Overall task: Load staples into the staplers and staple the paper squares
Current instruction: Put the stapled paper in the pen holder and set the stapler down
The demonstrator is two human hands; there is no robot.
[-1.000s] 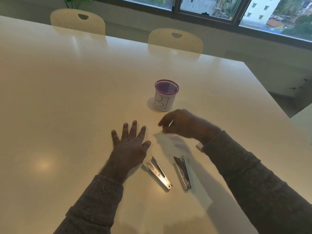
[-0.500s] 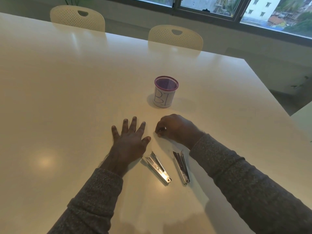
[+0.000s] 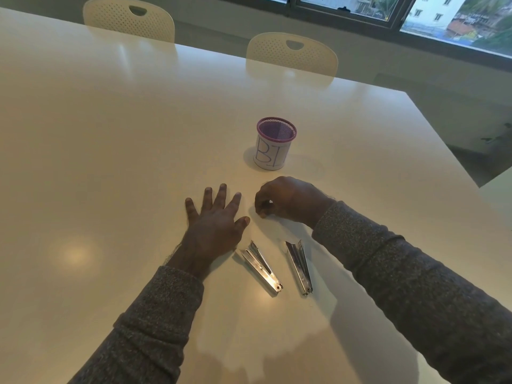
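From the head view, a white table (image 3: 110,162) fills most of the frame. The left hand (image 3: 214,225) lies flat on it, palm down, fingers spread, its grip released and holding nothing. Just beside it, toward the far edge, the right hand (image 3: 288,199) is curled, fingertips pinched together and touching the table surface; something small and dark shows between finger and thumb, too small to tell what, so whether this grip grasps anything cannot be told. Both arms wear grey knit sleeves (image 3: 415,286).

Two metal staplers lie nearer the person's edge than the hands, both splayed apart at their far ends. The left stapler (image 3: 260,267) lies just beside the left wrist, slanting toward the near right. The right stapler (image 3: 299,267) lies close to it, apart, beneath the right forearm's line. A faint white sheet (image 3: 277,342), hard to tell from the table, appears to lie under and nearer than the staplers.

Beyond the right hand stands a purple mesh cup (image 3: 273,144) wrapped in white paper with letters written on it. Two cream perforated chairs (image 3: 292,54) stand at the far edge, below a window (image 3: 443,18).
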